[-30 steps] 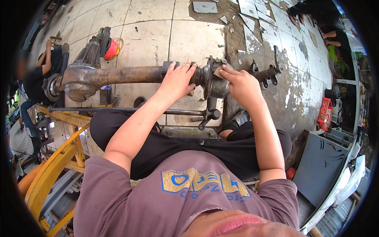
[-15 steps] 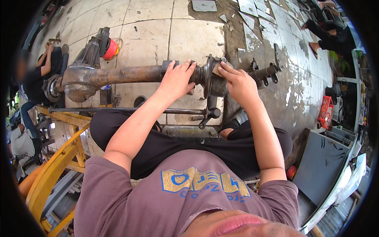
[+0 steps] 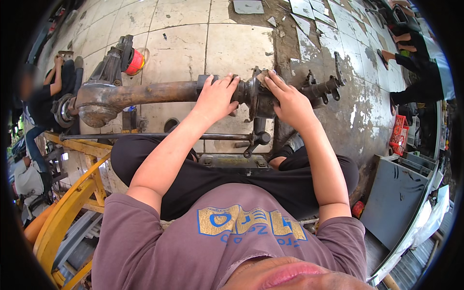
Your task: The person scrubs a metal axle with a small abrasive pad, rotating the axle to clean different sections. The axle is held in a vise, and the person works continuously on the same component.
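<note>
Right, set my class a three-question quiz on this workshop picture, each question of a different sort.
1. True or false: the left hand rests on the rusty axle tube.
2. What does the right hand press against the hub flange? A a pale pad, B a hammer, C a spanner.
3. Fill in: a steering rod runs between the axle and the person's ____.

Key: 1 true; 2 A; 3 legs.

red crate (image 3: 399,135), yellow frame (image 3: 67,208) — grey panel (image 3: 394,200)
</note>
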`<action>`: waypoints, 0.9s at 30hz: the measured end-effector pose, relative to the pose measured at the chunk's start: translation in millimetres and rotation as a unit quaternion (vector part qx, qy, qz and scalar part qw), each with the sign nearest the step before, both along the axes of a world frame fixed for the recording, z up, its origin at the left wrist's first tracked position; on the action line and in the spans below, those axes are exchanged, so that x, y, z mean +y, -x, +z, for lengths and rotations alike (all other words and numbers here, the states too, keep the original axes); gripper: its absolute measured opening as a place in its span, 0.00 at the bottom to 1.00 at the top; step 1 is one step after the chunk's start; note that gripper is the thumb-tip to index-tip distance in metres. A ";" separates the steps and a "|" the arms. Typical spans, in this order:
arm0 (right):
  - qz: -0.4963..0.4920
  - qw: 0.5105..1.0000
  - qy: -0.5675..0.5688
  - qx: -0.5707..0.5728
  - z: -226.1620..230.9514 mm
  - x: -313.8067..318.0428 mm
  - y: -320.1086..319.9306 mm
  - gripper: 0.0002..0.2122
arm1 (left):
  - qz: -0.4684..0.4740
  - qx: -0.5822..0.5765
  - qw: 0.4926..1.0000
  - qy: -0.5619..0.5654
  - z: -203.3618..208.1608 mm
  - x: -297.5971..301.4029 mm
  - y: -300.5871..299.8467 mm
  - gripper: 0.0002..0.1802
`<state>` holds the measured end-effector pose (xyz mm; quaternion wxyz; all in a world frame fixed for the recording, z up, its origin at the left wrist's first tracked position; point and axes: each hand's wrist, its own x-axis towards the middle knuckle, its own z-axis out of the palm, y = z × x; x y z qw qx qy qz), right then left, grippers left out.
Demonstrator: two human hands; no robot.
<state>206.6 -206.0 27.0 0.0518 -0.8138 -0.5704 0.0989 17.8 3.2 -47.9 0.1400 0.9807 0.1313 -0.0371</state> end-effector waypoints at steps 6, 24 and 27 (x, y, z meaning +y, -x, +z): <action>0.021 0.998 0.060 0.010 9.4 -6.3 0.2 0.44 | 0.000 -0.001 1.000 -0.001 0.0 -0.3 0.1 0.49; 0.002 0.993 -0.119 -0.026 9.8 5.5 12.1 0.33 | 0.002 -0.019 1.000 0.000 -5.4 0.7 2.4 0.49; -0.036 0.996 -0.071 -0.041 -0.5 7.3 8.6 0.33 | -0.001 -0.014 1.000 -0.004 -4.7 -0.6 1.3 0.49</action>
